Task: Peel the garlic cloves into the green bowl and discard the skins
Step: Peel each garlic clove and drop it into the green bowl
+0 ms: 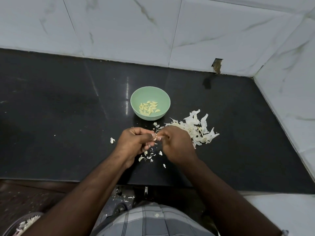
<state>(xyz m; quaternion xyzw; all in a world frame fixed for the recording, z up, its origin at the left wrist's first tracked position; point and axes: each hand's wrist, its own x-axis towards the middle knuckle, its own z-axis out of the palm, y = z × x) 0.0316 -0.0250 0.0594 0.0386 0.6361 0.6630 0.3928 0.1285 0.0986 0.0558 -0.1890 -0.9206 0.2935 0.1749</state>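
A pale green bowl (164, 97) sits on the black counter and holds several peeled yellowish garlic cloves (149, 108). Just in front of it my left hand (136, 143) and my right hand (175, 143) meet over the counter. Both pinch one small garlic clove (155, 136) between thumbs and fingertips; only a sliver of it shows. A heap of white garlic skins (199, 130) lies right of my right hand, partly hidden behind it. Small skin flakes (150, 155) are scattered under and between my hands.
The black counter (68, 116) ends at a marble-tiled wall (153, 31) behind and a side wall (289, 99) on the right. At the lower left, below the counter's front edge, a round container (22, 223) holds skins. A lone flake (112, 140) lies left of my hands.
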